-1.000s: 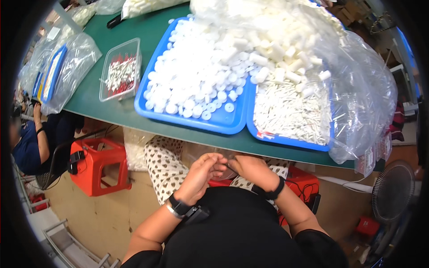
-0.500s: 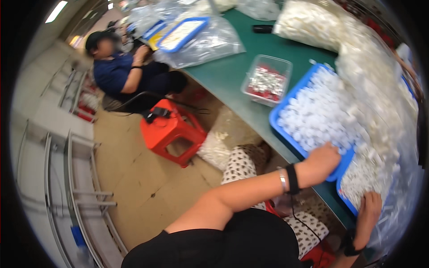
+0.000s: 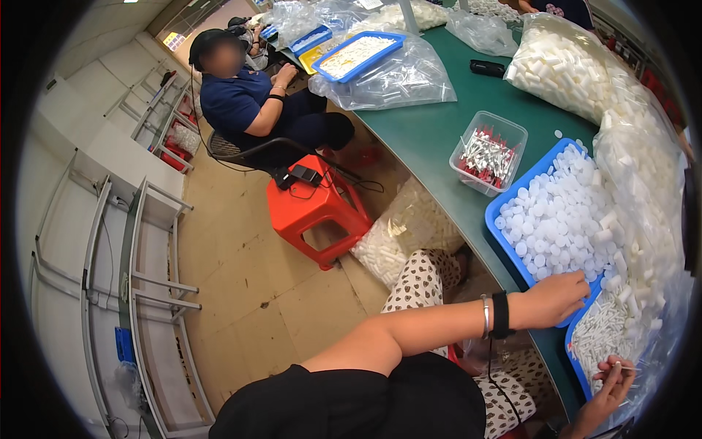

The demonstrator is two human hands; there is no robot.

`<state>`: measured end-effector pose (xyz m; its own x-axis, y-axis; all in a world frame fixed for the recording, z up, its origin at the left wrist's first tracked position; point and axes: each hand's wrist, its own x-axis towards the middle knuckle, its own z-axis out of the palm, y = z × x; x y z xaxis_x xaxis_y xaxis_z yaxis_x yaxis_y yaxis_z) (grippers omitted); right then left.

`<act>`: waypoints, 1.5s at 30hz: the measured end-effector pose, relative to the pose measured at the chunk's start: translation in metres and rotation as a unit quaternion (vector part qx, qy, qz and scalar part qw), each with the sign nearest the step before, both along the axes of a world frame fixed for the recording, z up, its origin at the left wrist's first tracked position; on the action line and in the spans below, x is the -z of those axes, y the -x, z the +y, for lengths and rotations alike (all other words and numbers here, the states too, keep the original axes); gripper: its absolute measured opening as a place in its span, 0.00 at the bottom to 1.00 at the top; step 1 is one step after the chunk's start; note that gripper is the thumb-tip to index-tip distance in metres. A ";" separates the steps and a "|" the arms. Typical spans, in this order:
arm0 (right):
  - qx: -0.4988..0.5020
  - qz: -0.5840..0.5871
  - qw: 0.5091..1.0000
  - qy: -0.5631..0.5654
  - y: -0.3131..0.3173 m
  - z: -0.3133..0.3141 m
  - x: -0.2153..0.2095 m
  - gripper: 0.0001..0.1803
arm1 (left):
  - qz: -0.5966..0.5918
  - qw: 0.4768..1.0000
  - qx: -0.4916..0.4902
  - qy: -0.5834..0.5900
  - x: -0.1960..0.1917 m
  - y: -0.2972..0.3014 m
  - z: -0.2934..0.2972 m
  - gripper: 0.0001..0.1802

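Along the near edge of the long green work table (image 3: 431, 139), the person's left hand (image 3: 557, 296) reaches into a blue plastic tray (image 3: 504, 208) heaped with small round white plastic caps (image 3: 563, 219); its fingers are curled down over the caps at the tray's near corner, though whether they grip any cannot be told; a black wristband and a metal bangle (image 3: 493, 316) circle that wrist. Lower right, the right hand (image 3: 607, 391) pinches a thin white plastic tube (image 3: 621, 368) between thumb and fingertips, just over a second blue tray filled with white tubes (image 3: 603, 336); this tray touches the first one. Behind both trays lies a large clear plastic bag of white tubes (image 3: 643, 168). Just beyond the cap tray stands a clear square plastic box of small red-and-white parts (image 3: 488, 154). Under the table edge rests another clear bag of white pieces (image 3: 406, 238), beside a red plastic stool (image 3: 314, 212). Farther along the table, a co-worker in a dark blue shirt (image 3: 245, 102) sits near a further blue tray (image 3: 358, 55) on crinkled clear plastic.
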<state>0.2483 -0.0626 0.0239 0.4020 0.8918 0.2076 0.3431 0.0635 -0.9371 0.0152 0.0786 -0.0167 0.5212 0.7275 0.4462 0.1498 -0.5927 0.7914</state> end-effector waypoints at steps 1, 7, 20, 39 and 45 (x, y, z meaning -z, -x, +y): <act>-0.005 0.051 0.999 0.001 0.010 0.000 -0.001 0.08 | -0.054 0.998 0.010 0.026 -0.004 0.001 -0.006 0.09; -0.085 0.235 0.968 -0.030 0.069 0.001 0.003 0.08 | -0.271 0.791 0.184 0.517 -0.021 0.017 -0.054 0.17; -0.050 0.175 0.982 0.046 0.120 0.003 0.021 0.05 | -0.413 0.551 0.194 0.699 0.027 0.042 -0.097 0.18; -0.109 0.084 0.990 0.023 0.126 -0.004 0.027 0.08 | -0.436 0.495 0.137 0.739 0.028 0.051 -0.094 0.17; -0.090 0.098 0.991 0.014 0.126 -0.004 0.031 0.07 | -0.430 0.499 0.154 0.736 0.031 0.050 -0.096 0.17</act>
<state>0.1222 -0.0663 -0.0069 0.2653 0.9573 0.1149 0.1397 0.0798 -0.9870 -0.0351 -0.0170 -0.0476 0.7852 0.5423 -0.2988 -0.5405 0.8358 0.0965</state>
